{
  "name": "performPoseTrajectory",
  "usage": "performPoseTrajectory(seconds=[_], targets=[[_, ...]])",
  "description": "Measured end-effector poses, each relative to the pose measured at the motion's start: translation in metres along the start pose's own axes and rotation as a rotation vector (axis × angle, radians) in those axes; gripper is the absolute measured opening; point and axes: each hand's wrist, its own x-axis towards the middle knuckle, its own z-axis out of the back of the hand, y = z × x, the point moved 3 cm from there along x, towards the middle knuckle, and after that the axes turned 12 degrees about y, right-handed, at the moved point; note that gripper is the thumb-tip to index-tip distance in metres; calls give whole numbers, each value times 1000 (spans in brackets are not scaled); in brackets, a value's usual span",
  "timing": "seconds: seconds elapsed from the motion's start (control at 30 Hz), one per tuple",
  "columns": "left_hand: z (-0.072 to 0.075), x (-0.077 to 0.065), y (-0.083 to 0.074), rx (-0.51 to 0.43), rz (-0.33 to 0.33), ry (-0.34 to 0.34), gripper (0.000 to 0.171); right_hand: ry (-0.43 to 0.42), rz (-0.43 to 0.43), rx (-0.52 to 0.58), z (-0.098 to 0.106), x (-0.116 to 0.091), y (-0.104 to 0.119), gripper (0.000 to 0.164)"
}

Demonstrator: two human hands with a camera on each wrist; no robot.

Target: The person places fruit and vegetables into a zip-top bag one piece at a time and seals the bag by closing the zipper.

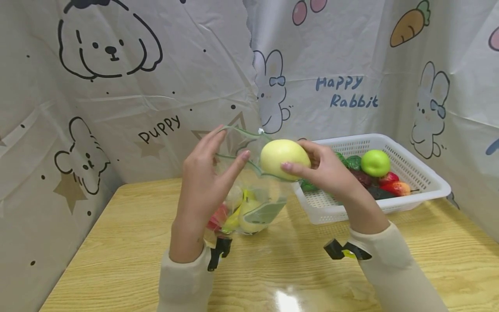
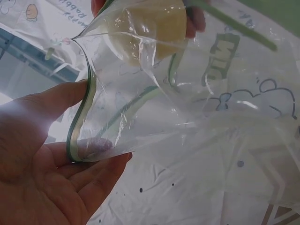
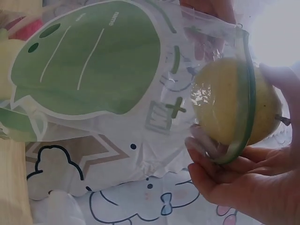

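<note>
Clock directions refer to the head view, centred on the clear bag (image 1: 269,213), 12 away from the person. The yellow fruit (image 1: 282,157) is at 1 o'clock, at the bag's mouth, partly behind the green rim (image 3: 251,93). The right hand (image 1: 331,169) grips it, thumb and fingers curved about its sides. The left hand (image 1: 202,177), at 10 o'clock, is partly spread, thumb and fingers holding the rim.

Caution: the fruit may snag if slack film folds beneath it. It may drop if the right hand loosens on the smooth-looking skin. The mouth may collapse if the rim escapes the left hand.

Count: hands, two; bag, one; gripped fruit, one; white basket (image 1: 438,190) at 3 o'clock, one; green apple (image 1: 375,163) inside it, one. Bag contents: at least one banana (image 1: 232,220) and one pink-red item (image 1: 218,216); film obscures the full total.
</note>
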Motion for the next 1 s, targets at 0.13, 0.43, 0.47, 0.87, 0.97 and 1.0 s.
performPoseTrajectory(seconds=[0.13,0.43,0.47,0.87,0.97,1.0], targets=[[2,0,-1,0,1,-14,64,-104,-21,-150,-1,-4,8,56],[4,-1,-2,-21,18,-10,60,-247,-58,-384,-6,-10,18,68],[4,-2,-2,-25,19,-8,59,-248,-61,-389,-6,-10,18,69],[6,-4,-3,-26,22,12,54,-225,-20,-412,-7,-10,21,64],[6,-4,-3,-29,18,12,53,-211,-17,-407,-7,-10,21,63],[6,-4,-3,-30,17,12,53,-205,-16,-403,-7,-10,21,63]])
